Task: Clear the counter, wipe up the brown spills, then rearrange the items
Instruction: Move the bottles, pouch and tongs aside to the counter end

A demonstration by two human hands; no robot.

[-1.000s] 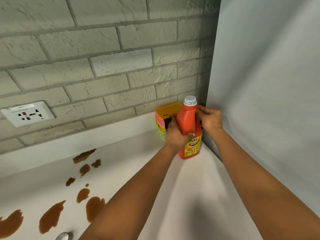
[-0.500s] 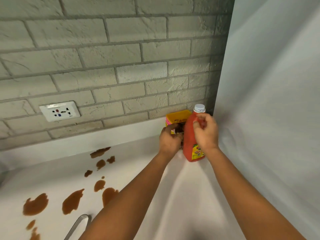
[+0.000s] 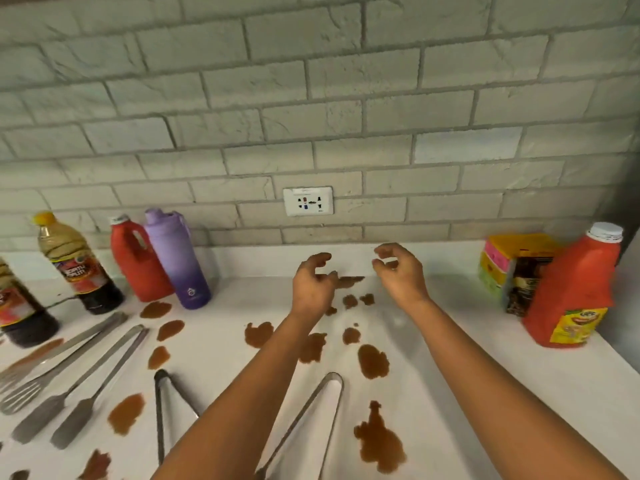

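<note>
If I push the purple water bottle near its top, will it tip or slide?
The purple water bottle stands tall on a narrow base, so a high push would probably tip it. Its smooth body and the smooth white counter suggest a low push slides it. Its weight cannot be judged.

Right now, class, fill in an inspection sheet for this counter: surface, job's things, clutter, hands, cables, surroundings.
Surface: white counter, many brown spills.
Job's things: orange jug and box at right; purple flask, red jug, two sauce bottles at left.
Clutter: tongs, utensils lying flat.
Hands: left hand and right hand empty, fingers loosely curled, above the spills.
Cables: nothing seen.
Surroundings: brick wall, socket.
</note>
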